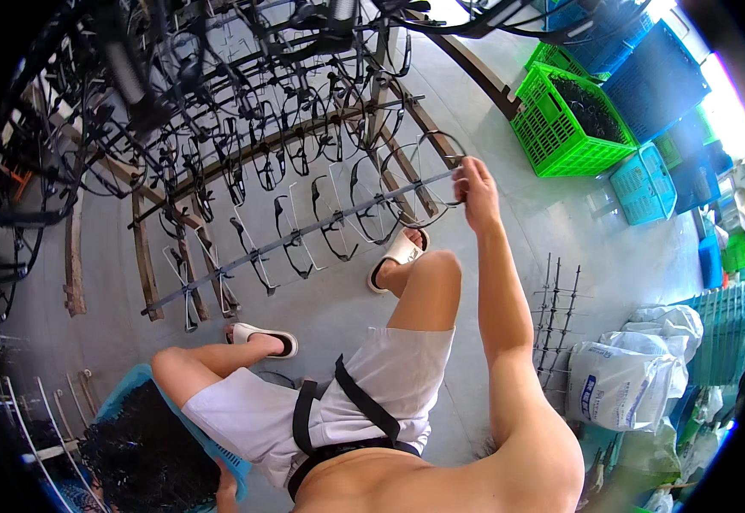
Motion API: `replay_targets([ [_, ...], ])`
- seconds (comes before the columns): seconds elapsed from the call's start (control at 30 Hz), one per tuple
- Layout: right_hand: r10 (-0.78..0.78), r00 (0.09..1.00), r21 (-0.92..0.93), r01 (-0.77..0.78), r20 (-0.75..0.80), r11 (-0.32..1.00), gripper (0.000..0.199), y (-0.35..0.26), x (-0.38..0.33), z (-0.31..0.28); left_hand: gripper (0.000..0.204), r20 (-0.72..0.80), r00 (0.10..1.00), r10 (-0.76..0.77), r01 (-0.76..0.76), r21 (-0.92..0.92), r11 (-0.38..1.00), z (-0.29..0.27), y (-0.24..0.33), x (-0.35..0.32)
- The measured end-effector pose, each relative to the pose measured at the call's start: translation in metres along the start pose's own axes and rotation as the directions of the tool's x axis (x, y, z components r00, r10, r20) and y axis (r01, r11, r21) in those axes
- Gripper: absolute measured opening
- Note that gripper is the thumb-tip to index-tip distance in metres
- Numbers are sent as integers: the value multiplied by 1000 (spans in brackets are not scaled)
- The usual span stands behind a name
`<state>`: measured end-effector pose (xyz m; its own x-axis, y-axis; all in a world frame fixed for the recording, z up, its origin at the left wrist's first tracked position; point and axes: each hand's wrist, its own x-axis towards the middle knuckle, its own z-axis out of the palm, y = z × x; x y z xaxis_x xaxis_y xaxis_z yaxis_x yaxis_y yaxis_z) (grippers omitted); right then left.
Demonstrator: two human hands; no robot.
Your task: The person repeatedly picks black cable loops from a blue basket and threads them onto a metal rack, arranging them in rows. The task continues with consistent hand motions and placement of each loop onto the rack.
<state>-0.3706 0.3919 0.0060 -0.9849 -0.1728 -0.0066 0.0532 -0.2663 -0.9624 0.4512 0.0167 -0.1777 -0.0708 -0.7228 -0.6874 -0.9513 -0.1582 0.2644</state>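
My right hand (477, 192) is stretched out at the far end of a long metal bar (304, 231). Its fingers are closed on a thin black curved part (443, 135) there. Wire hooks stick out along this bar, and several black curved parts (314, 203) hang on them. At lower left, my left hand (226, 487) is by the rim of a blue basket (137, 376), its fingers mostly hidden. Loose black parts (146, 453) fill that basket in a heap.
Racks of similar black parts (253, 111) crowd the upper left, on brown metal legs (146, 256). Green crate (552, 128) and light blue basket (644, 184) stand upper right. White sacks (620, 385) and a spiked rack (556, 316) are at right.
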Motion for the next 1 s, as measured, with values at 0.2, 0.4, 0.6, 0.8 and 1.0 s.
replay_targets([
  [0.2, 205, 977, 190, -213, 62, 958, 20, 12, 5, 24, 58, 66, 987, 143, -158, 400, 903, -9, 41, -58],
  [0.4, 288, 954, 251, -298, 80, 921, 22, 11, 7, 23, 50, 174, 947, 271, -311, 710, 632, -23, 81, -105],
  [0.6, 368, 929, 298, -364, 47, 882, 23, 11, 14, 27, 42, 276, 880, 385, -403, 865, 300, -44, 125, -146],
  [0.8, 348, 934, 341, -355, 82, 871, 23, 10, 11, 28, 33, 256, 721, 644, -513, 822, 248, -72, 63, -98],
  [1.0, 239, 942, 450, -323, 235, 832, 25, 21, 3, 12, 29, 253, 809, 531, -533, 697, 480, -70, 24, -59],
])
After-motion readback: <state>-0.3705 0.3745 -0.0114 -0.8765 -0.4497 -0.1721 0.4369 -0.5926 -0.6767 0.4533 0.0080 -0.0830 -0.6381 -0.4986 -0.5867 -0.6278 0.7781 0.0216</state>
